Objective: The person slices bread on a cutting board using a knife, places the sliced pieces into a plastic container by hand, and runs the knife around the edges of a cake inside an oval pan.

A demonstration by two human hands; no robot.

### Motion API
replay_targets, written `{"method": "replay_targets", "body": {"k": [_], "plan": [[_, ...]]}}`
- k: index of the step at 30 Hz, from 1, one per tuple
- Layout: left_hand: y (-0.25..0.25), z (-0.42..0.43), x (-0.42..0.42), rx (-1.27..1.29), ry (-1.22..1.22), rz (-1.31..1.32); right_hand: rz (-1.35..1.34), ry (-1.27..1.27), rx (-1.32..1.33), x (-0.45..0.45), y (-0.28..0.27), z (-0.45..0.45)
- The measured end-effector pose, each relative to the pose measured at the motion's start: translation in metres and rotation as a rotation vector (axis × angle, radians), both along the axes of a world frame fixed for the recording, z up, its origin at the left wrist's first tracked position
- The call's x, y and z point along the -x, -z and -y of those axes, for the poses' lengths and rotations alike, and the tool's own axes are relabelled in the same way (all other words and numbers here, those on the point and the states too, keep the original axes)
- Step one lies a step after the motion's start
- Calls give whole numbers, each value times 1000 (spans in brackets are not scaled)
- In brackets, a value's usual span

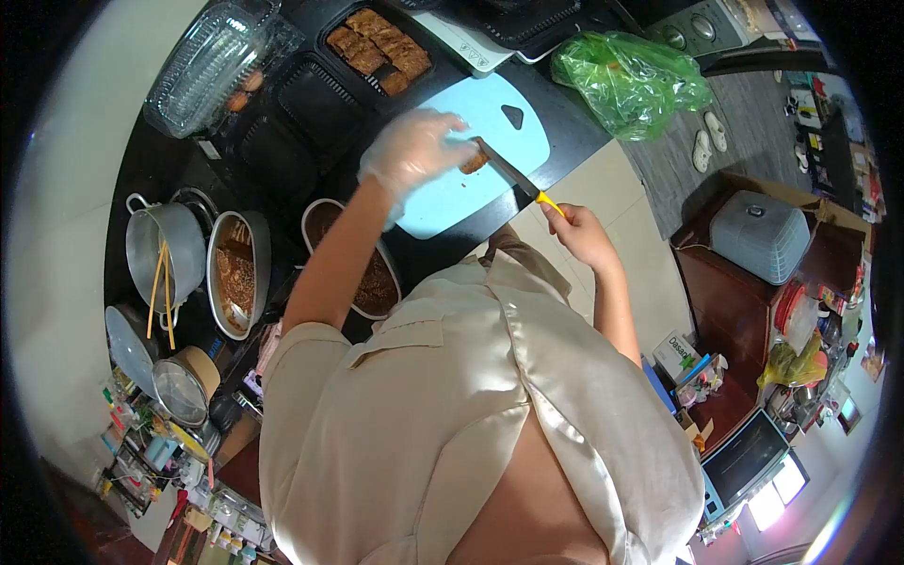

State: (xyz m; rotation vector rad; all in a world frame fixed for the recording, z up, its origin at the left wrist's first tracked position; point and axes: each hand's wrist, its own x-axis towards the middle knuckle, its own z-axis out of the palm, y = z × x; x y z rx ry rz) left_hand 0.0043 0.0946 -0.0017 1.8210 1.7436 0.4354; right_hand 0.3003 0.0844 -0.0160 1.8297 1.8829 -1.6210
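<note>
My left hand [414, 151], in a clear plastic glove, is over the light blue cutting board [443, 207]. Its fingers are apart, and the lower fingertip comes up against a small brown cake-like piece [474, 162] on the board. My right hand [582, 234] grips the yellow handle of a knife [516, 174]. The blade slants up and left, with its tip at the brown piece. A small dark crumb lies below the piece. Farther back, a black plastic tray [428, 58] holds several larger brown pieces [381, 47].
Black trays [315, 94] and a clear plastic container [202, 66] are at the back left. Oval dishes [254, 325] with brown food and a pot [179, 245] with chopsticks stand left. A green plastic bag [626, 80] sits at the counter's right edge, beside a white appliance [466, 42].
</note>
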Motion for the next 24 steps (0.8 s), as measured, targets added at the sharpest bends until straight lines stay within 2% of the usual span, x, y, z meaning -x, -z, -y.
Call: {"method": "replay_targets", "body": {"k": [3,7,11,16,18,19,20,21,23,24], "plan": [[3,12,-26,37,-46,-50,48,-23,16,2,4,2],[26,32,-38,-181,-119,70,25,10,13,0,17,5],[30,48,-40,-210,-108,67,21,-1,23,0,18,3],[46,39,-5,-104,-262,347,18,0,11,-3,20,4],[24,22,25,-214,-332,208,11,0,7,-2,19,4],[18,11,40,-393,-340,22,11,0,9,-2,20,5],[-2,-5,46,-186,-514,27,11,-1,11,-2,20,4],[4,-15,61,-255,-484,-146,11,-3,12,-1,20,4],[24,-38,85,-548,-364,-271,20,-2,11,-1,19,5],[31,-45,92,-552,-362,-271,29,1,8,0,17,4]]}}
